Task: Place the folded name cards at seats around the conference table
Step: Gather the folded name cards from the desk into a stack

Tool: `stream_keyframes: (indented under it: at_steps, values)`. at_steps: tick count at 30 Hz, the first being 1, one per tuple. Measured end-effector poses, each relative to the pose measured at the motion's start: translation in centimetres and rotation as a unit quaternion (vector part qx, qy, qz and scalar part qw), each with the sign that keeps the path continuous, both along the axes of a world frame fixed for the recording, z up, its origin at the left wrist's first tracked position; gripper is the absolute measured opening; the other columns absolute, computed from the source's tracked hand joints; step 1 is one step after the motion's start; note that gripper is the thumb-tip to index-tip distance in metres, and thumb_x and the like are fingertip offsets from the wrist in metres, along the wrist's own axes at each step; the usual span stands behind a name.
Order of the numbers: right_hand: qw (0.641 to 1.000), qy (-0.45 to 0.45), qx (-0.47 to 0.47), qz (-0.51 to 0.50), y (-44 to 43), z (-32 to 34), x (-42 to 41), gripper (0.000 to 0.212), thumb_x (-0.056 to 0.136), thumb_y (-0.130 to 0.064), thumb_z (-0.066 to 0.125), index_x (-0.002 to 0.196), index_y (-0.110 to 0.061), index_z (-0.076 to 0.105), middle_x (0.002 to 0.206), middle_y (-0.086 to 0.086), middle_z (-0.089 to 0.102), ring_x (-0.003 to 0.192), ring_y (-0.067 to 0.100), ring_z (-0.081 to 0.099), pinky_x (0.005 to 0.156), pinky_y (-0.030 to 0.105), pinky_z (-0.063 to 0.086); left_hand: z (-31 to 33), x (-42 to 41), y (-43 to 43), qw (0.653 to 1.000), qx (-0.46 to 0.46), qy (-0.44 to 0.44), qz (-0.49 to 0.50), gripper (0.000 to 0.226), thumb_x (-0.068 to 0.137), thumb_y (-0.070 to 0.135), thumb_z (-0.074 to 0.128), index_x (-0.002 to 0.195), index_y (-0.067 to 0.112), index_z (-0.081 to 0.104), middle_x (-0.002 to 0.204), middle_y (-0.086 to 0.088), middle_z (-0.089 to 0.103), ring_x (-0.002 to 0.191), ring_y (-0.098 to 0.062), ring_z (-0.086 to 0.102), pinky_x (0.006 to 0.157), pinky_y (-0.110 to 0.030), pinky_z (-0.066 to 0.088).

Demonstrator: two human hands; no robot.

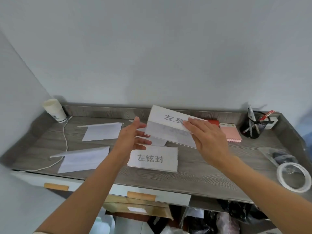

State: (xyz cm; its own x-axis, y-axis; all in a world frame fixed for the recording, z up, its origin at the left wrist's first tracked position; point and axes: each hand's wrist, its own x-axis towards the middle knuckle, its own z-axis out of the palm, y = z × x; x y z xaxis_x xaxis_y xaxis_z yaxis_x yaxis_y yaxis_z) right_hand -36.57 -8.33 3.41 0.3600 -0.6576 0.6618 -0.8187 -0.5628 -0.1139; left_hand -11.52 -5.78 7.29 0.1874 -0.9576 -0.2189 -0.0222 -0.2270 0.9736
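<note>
A folded white name card (166, 123) with grey printed characters is lifted above the grey wooden desk (194, 173). My right hand (206, 140) grips its right side, fingers over the top fold. My left hand (133, 138) is spread open at the card's left edge, fingertips touching or nearly touching it. Another printed name card (152, 158) lies flat just below my hands. Two folded cards rest to the left, one in the back (102, 131) and one in the front (83, 159). Part of another white card (157, 141) shows beneath the lifted one.
A white paper cup (54, 109) stands at the back left with a white cable (65, 141) trailing forward. A pink notebook (231, 132), a mesh pen holder (253, 124) and a tape roll (293, 177) sit on the right. Drawers with wooden handles (141, 195) run below the desk.
</note>
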Motion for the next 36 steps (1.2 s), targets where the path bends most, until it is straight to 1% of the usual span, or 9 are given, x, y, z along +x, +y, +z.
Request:
stream_keyframes:
  at_steps: [4, 9, 11, 13, 16, 21, 27, 32, 36]
  values:
    - [0.998, 0.045, -0.045, 0.009, -1.2, -0.3, 1.4, 0.037, 0.090, -0.011, 0.061, 0.124, -0.023, 0.065, 0.125, 0.008, 0.067, 0.116, 0.028, 0.062, 0.089, 0.040, 0.045, 0.0, 1.1, -0.3, 1.000, 0.003, -0.006, -0.018, 0.049, 0.086, 0.058, 0.052, 0.116, 0.019, 0.060, 0.100, -0.007, 0.070, 0.085, -0.023, 0.069, 0.074, -0.038, 0.056]
    - [0.998, 0.045, -0.030, 0.028, -1.4, -0.8, 3.3, 0.043, 0.084, -0.017, 0.064, 0.126, -0.025, 0.062, 0.137, 0.014, 0.057, 0.130, 0.036, 0.048, 0.102, 0.049, 0.038, -0.9, 3.5, -0.6, 0.998, 0.008, -0.006, -0.066, 0.063, 0.075, 0.025, 0.077, 0.130, 0.012, 0.051, 0.114, -0.011, 0.069, 0.095, -0.027, 0.070, 0.083, -0.040, 0.058]
    - [0.994, -0.016, 0.105, -0.016, -1.2, -0.8, 3.8, 0.068, 0.078, -0.032, 0.069, 0.141, -0.029, 0.043, 0.154, 0.013, 0.034, 0.143, 0.033, 0.027, 0.111, 0.050, 0.029, -1.3, 4.6, -0.9, 0.997, -0.010, 0.012, -0.074, 0.071, 0.067, 0.024, 0.081, 0.130, 0.014, 0.050, 0.115, -0.014, 0.068, 0.099, -0.028, 0.069, 0.086, -0.041, 0.057]
    - [0.945, -0.146, 0.291, -0.018, -0.9, -0.2, 4.1, 0.101, 0.069, -0.046, 0.076, 0.150, -0.033, 0.017, 0.162, -0.001, 0.007, 0.148, 0.018, 0.009, 0.115, 0.042, 0.021, -1.7, 5.5, -1.3, 0.996, -0.029, 0.002, -0.087, 0.076, 0.061, 0.026, 0.083, 0.129, 0.017, 0.050, 0.115, -0.015, 0.068, 0.101, -0.029, 0.068, 0.090, -0.043, 0.055]
    - [0.884, -0.243, 0.398, 0.029, -0.7, -0.4, 4.0, 0.119, 0.063, -0.035, 0.085, 0.150, -0.040, 0.005, 0.161, -0.016, 0.001, 0.147, 0.008, 0.009, 0.117, 0.039, 0.021, -2.6, 6.9, -2.1, 0.992, -0.035, -0.036, -0.116, 0.073, 0.062, 0.020, 0.082, 0.127, 0.019, 0.049, 0.115, -0.013, 0.067, 0.103, -0.027, 0.067, 0.089, -0.041, 0.056]
    - [0.885, -0.267, 0.381, 0.000, 0.4, -1.9, 4.4, 0.099, 0.072, -0.024, 0.082, 0.147, -0.042, 0.019, 0.151, -0.019, 0.025, 0.134, 0.003, 0.029, 0.101, 0.017, 0.030, -4.7, 9.3, -3.0, 0.978, -0.033, -0.080, -0.189, 0.075, 0.059, 0.015, 0.087, 0.123, 0.020, 0.048, 0.119, -0.010, 0.064, 0.105, -0.023, 0.066, 0.090, -0.044, 0.055]
    - [0.895, -0.222, 0.381, -0.066, 2.1, -5.3, 5.5, 0.078, 0.080, -0.026, 0.074, 0.140, -0.044, 0.028, 0.130, -0.018, 0.048, 0.113, 0.004, 0.048, 0.095, 0.023, 0.043, -8.3, 10.5, -3.6, 0.938, -0.033, -0.224, -0.261, 0.067, 0.058, 0.026, 0.088, 0.111, 0.031, 0.048, 0.116, 0.012, 0.062, 0.113, -0.001, 0.055, 0.094, -0.027, 0.049]
    - [0.909, -0.101, 0.389, -0.112, 1.7, -5.5, 6.5, 0.051, 0.086, -0.033, 0.066, 0.134, -0.029, 0.049, 0.131, -0.011, 0.056, 0.122, 0.009, 0.048, 0.101, 0.024, 0.035, -10.8, 10.4, -3.8, 0.926, -0.007, -0.244, -0.287, 0.057, 0.075, 0.018, 0.078, 0.115, 0.038, 0.043, 0.111, 0.015, 0.056, 0.104, -0.006, 0.056, 0.067, -0.007, 0.050]
    - [0.912, 0.000, 0.379, -0.157, 1.2, -4.6, 7.4, 0.051, 0.088, -0.040, 0.059, 0.136, -0.028, 0.047, 0.140, -0.009, 0.048, 0.130, 0.012, 0.039, 0.107, 0.029, 0.029, -11.3, 11.0, -4.4, 0.919, 0.018, -0.251, -0.304, 0.071, 0.076, 0.024, 0.077, 0.133, 0.034, 0.037, 0.126, 0.010, 0.053, 0.118, -0.012, 0.052, 0.090, -0.018, 0.048]
